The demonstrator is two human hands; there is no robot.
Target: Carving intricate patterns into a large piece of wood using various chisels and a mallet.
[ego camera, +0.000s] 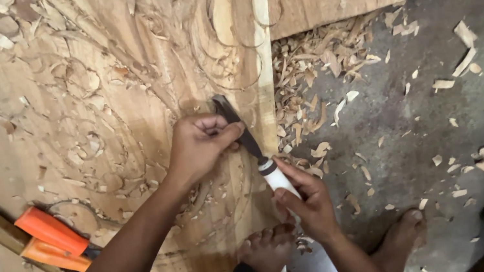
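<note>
Both hands are on the chisel (249, 141) here. The left hand (198, 146) is clenched around the dark metal blade, low near its tip, pressing it down onto the carved wooden panel (107, 112) close to the panel's right edge. The right hand (305, 201) grips the white handle from below, fingers wrapped round it. The chisel slants from the handle at lower right up to the cutting edge at upper left, sitting among the curved carved lines. Wood shavings (312, 85) lie heaped just beside the panel on the grey floor (424, 125). Two bare feet show at the bottom, one (267, 250) resting on the panel's edge. Orange-handled tools (49, 237) lie well apart at the left, on the wood.
</note>
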